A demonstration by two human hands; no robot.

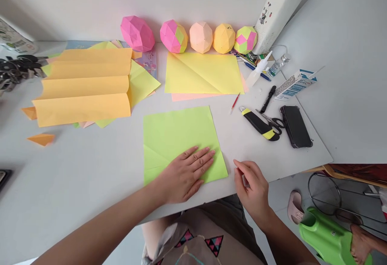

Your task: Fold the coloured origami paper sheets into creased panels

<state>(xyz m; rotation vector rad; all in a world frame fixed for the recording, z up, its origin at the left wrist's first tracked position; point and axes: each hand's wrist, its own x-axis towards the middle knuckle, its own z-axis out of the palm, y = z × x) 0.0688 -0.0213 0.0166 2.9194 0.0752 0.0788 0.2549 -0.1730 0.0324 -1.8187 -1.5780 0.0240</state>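
Observation:
A sheet of light green paper [178, 128] lies on the desk in front of me, with faint crease lines at its left side. My left hand [189, 172] is spread flat on the sheet's lower right part, palm down. Just right of the paper's lower right corner, my right hand [250, 186] hovers by the desk edge. Its fingers are loosely curled, with the thumb close to the index finger, and nothing shows between them. Behind the green sheet lies a creased yellow sheet [205, 73] over a pink sheet [193, 97].
Several faceted paper balls, one plain pink [137, 34], line the wall. Pleated orange paper [87, 89] covers other sheets at left, near small orange folded pieces [41, 139]. At right lie a utility knife [259, 124], scissors [273, 123], a phone [296, 126] and a drink carton [294, 85].

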